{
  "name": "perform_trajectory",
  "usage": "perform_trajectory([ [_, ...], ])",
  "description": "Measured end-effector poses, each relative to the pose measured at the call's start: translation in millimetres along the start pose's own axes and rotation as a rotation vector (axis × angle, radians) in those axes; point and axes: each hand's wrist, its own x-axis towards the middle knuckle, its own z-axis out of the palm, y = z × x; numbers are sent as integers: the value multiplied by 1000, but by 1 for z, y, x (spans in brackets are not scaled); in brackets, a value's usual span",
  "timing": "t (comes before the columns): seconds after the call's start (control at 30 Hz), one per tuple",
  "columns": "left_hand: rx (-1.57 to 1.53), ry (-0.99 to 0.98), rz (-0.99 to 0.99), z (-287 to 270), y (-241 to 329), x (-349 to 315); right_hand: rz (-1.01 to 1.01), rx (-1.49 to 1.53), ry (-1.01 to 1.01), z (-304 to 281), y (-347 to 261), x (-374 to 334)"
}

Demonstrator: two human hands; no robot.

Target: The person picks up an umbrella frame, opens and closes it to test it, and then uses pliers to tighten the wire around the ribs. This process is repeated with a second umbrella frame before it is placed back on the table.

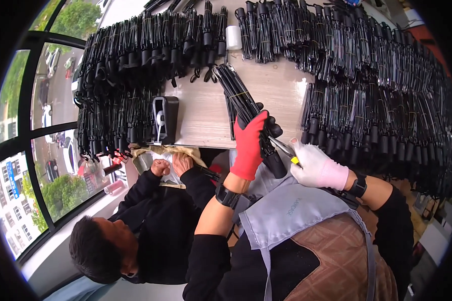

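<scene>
A red glove with dark fingertips covers my left hand (251, 143), which is wrapped round a folded black umbrella frame (234, 86). The frame slants over the table edge, with a thin band around its ribs and its thick black handle (274, 164) pointing down toward me. My right hand (311, 163), in a white glove with a pink cuff, is closed on a silver metal hand tool (282, 146) with a yellow part on its grip. That tool's tip lies against the frame close to my left fingers; its exact kind is hard to make out.
Rows of similar umbrella frames (135, 50) cover the left of the pale wooden table (201, 118), and more frames (356, 110) fill its right. A white roll (233, 37) and a black box-shaped holder (165, 119) stand there. At left sits another person (155, 220), beside windows.
</scene>
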Motion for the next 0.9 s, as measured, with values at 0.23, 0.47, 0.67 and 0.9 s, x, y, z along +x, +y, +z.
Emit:
perform_trajectory([
  [0.23,9,38,23,3,5,0,39,-48,-35,2,-9,4],
  [0.47,3,24,51,2,8,6,52,-70,-40,0,-11,13],
  [0.67,-4,73,55,2,11,7,48,-95,-29,1,-10,19],
  [0.9,-24,107,66,9,12,8,33,-100,-17,3,-8,20],
])
